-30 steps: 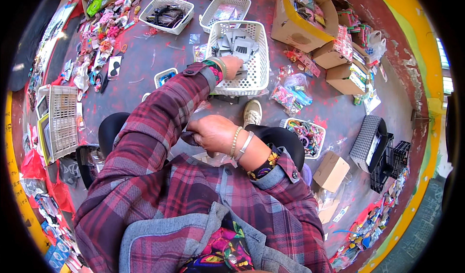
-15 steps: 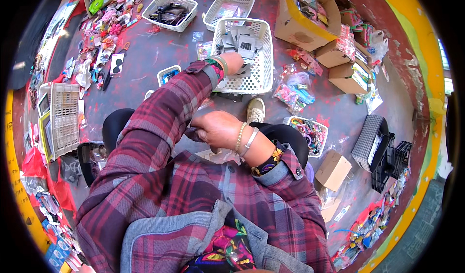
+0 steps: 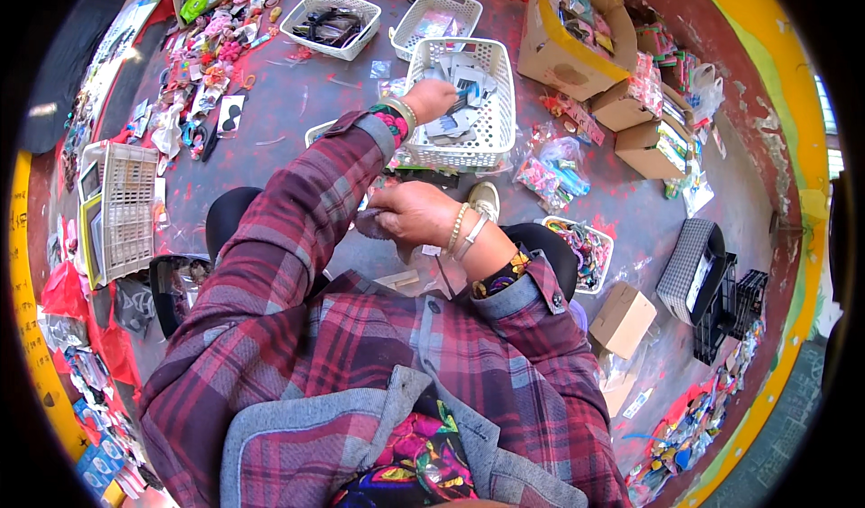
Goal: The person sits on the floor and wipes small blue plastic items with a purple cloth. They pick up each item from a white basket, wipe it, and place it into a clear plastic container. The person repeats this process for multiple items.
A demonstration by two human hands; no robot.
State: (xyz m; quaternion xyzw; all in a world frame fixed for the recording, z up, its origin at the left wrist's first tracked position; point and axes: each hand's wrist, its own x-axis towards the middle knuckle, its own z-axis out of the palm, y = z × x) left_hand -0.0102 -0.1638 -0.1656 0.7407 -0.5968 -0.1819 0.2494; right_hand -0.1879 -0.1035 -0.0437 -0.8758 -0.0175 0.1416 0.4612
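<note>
My left hand [image 3: 431,101] is over the left side of a white perforated plastic basket [image 3: 507,116]. Its fingers curl down by loose grey cards [image 3: 472,79] with dark marks; the fingertips are hidden, so what they grip cannot be made out. Closer to my body, my right hand [image 3: 419,213] has its fingers closed on a small dark purplish-grey piece [image 3: 373,224], which looks soft. Just below that hand, a small white tag [image 3: 432,250] shows with a thin dark strand. Bracelets circle both wrists.
Two smaller white baskets, one with dark items [image 3: 332,27], stand behind. Cardboard boxes [image 3: 577,58] are at the far right, bagged goods [image 3: 551,173] before them. A tray of colourful bands [image 3: 581,251] lies by my right knee. Small accessories [image 3: 212,49] spread at far left.
My left hand has risen slightly toward the basket's left rim, showing more of the cards. The dark piece in my right hand shows more, and the white tag has come into sight.
</note>
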